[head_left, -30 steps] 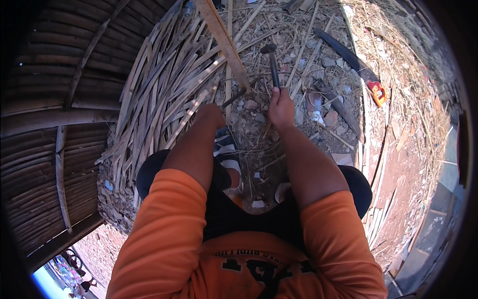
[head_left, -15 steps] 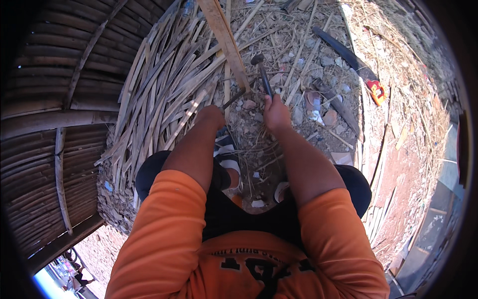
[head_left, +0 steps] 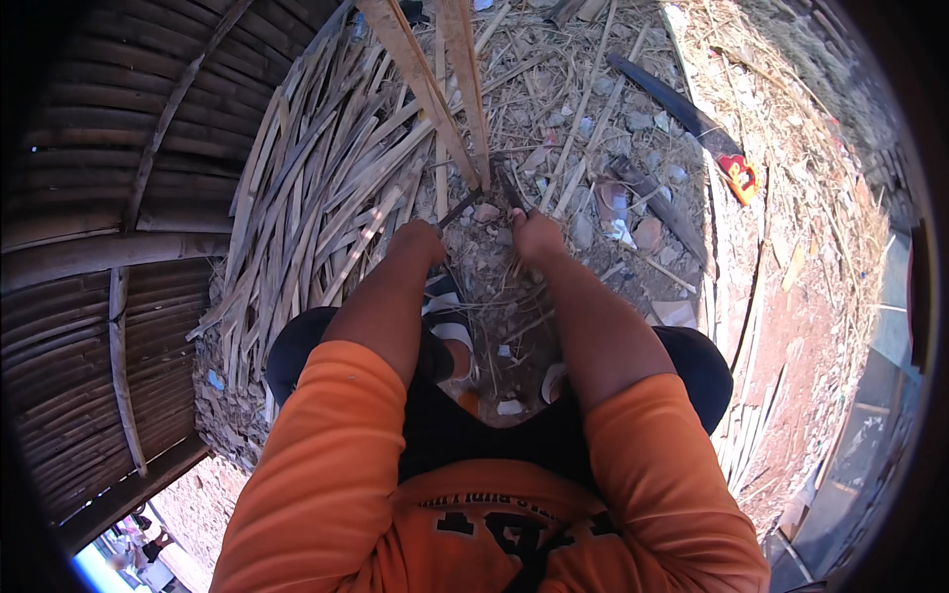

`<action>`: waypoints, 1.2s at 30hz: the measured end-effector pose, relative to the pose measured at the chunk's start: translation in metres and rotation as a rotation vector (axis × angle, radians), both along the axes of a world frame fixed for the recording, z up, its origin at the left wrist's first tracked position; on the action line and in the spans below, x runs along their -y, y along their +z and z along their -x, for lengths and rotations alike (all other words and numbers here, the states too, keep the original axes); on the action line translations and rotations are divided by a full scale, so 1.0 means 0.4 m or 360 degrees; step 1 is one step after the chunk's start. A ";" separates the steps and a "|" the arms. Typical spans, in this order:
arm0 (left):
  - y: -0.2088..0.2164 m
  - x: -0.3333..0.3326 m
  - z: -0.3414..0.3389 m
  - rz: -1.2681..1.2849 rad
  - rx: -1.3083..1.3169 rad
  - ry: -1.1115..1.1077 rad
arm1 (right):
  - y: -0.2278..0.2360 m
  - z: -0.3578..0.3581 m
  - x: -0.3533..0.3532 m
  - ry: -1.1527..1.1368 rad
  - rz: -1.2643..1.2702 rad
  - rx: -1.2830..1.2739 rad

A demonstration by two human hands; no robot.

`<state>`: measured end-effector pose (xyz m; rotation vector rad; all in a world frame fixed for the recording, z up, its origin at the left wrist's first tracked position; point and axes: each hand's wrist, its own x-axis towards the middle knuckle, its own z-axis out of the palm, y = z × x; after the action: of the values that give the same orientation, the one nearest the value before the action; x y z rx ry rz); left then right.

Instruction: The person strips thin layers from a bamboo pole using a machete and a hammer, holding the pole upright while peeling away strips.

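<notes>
My left hand [head_left: 418, 242] is closed around a dark, narrow metal tool [head_left: 459, 210] that looks like a blade; its exact kind is not clear. The tool's tip reaches the lower end of a wooden strip [head_left: 425, 84]. A second strip [head_left: 463, 84] stands close beside it, and the two spread apart upward in a narrow V. In my right hand [head_left: 539, 237] is a hammer [head_left: 509, 186], gripped by the handle. Its head lies by the foot of the right strip; whether they touch I cannot tell.
Many split wooden strips [head_left: 316, 188] lie piled on the left beside a bamboo-slat wall [head_left: 74, 188]. Rubble and straw [head_left: 554, 109] cover the ground ahead. A handsaw [head_left: 682, 114] with a red-orange handle rests at the right, near a dark piece of wood [head_left: 657, 203].
Two wooden strips diverge upward where one plank stood. The hammer head has moved down and left, to the wood's foot. My left hand has barely moved.
</notes>
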<state>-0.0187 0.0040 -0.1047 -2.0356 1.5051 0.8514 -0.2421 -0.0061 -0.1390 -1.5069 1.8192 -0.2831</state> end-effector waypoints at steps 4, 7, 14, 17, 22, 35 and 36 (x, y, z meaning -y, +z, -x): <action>-0.046 -0.016 -0.036 -0.0001 -0.0002 -0.0086 | 0.084 -0.024 0.019 -0.0167 0.0078 0.0206; -0.051 -0.012 -0.036 -0.0014 -0.0032 0.0017 | 0.129 -0.033 0.025 -0.0235 0.0129 0.0313; 0.009 -0.015 -0.018 0.0023 0.0001 -0.0044 | 0.025 -0.026 -0.012 -0.0071 -0.0155 0.0098; -0.022 -0.013 -0.017 -0.0017 -0.0017 -0.0115 | 0.100 -0.016 0.012 -0.0210 -0.0042 0.0308; -0.061 -0.011 -0.039 0.0013 -0.0012 -0.0239 | -0.005 -0.006 -0.019 -0.0092 0.0022 0.0074; -0.025 -0.007 -0.016 -0.0023 0.0042 -0.0231 | -0.066 0.023 -0.036 0.0166 -0.0174 -0.0158; -0.017 -0.014 -0.018 -0.0026 0.0049 -0.0252 | -0.065 0.015 -0.035 0.0105 -0.0157 -0.0085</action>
<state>-0.0113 0.0097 -0.1115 -1.8800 1.6122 0.7640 -0.2483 0.0080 -0.1648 -1.5150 1.7941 -0.1209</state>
